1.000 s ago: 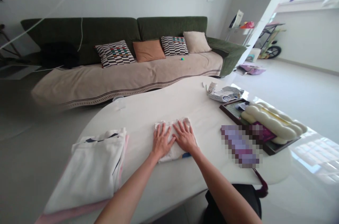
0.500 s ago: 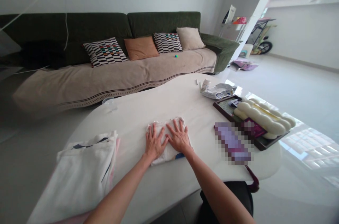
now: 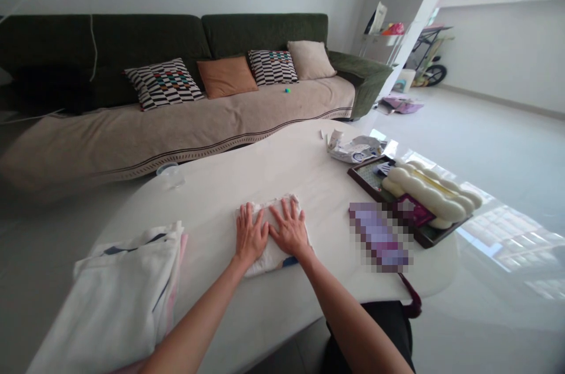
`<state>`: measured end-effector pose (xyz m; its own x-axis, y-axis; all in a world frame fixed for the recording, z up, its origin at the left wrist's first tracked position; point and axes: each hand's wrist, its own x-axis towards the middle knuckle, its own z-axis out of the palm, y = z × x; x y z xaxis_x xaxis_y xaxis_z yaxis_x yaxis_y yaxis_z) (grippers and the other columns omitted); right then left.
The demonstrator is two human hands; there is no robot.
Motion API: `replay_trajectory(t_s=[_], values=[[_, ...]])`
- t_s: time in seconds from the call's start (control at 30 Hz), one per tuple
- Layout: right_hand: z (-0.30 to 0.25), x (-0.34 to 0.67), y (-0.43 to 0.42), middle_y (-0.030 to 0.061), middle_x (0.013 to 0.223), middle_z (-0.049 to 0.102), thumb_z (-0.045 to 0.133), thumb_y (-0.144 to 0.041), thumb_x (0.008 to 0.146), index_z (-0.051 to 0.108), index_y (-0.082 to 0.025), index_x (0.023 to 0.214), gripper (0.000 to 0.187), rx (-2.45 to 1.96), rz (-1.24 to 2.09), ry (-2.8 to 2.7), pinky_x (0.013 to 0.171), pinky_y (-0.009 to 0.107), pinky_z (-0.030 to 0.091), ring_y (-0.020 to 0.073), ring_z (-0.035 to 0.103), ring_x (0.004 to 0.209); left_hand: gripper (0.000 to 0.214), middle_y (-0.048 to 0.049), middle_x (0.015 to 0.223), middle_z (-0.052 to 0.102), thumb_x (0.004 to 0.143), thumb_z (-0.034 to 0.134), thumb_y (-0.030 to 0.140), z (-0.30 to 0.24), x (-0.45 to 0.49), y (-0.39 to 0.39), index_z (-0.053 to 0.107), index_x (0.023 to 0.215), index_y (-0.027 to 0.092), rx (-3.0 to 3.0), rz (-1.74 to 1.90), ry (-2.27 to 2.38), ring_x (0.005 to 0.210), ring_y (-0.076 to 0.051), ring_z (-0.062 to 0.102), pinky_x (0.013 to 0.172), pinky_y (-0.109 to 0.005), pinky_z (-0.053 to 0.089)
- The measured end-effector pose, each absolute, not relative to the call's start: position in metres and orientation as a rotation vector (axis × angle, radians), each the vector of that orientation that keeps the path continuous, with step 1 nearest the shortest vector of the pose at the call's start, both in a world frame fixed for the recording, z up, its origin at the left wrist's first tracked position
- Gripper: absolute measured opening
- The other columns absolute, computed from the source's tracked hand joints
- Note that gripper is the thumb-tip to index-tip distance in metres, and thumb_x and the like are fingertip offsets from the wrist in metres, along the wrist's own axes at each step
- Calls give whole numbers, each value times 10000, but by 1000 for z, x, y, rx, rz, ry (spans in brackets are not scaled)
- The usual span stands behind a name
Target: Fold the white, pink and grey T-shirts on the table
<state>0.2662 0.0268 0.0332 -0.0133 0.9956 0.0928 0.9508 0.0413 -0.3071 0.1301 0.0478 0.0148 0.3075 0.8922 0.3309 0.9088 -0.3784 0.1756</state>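
Note:
A small folded white cloth (image 3: pixel 270 262) with a dark blue and tan patch at its near edge lies on the white table (image 3: pixel 212 209). My left hand (image 3: pixel 251 237) rests flat on its left half, fingers stretched out. On its right half lies my right hand (image 3: pixel 289 228), palm down with the fingers spread. The thumbs are close together, and both hands cover much of the cloth. To the left is a larger stack of folded white fabric (image 3: pixel 115 297) with dark marks and a pink layer at its edge.
A dark tray (image 3: pixel 362 181) on the right holds a puffy cream cushion-like object (image 3: pixel 430 188). Beside it lies a blurred purple item (image 3: pixel 379 238) with a strap. Behind are a crumpled packet (image 3: pixel 355 150) and, at left, a clear plastic cup (image 3: pixel 171 174). A green sofa (image 3: pixel 265 29) stands beyond.
The view has shifted slightly, so everything sits a little further left. The left fingers have drawn closer together; both hands stay flat on the cloth.

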Motion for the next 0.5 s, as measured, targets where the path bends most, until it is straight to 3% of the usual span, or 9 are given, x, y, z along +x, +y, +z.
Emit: replay_trajectory(t_s=[0.13, 0.27, 0.5], values=[[30, 265, 27, 131, 1475, 35, 334, -592, 818, 203, -238, 1392, 687, -2011, 192, -1957, 1001, 526, 126, 315, 9, 1332, 496, -121, 1436, 236, 857, 404, 356, 13, 127, 49, 379, 1331, 212, -2506, -598, -1741, 1311, -347, 155, 1019, -508, 232], [29, 264, 27, 139, 1472, -37, 344, -591, 807, 124, -184, 1410, 760, -2052, 138, -1924, 993, 550, 111, 311, -84, 1327, 500, -98, 1445, 219, 864, 378, 385, 17, 128, 48, 333, 1349, 274, -2465, -533, -1811, 1317, -377, 75, 1003, -552, 208], [25, 265, 31, 158, 1467, 67, 263, -594, 824, 115, -125, 1408, 764, -2090, 171, -2011, 998, 548, 96, 299, -56, 1330, 513, -79, 1454, 199, 863, 357, 401, 15, 128, 49, 291, 1362, 299, -2491, -424, -1869, 1313, -374, 101, 1018, -520, 183]])
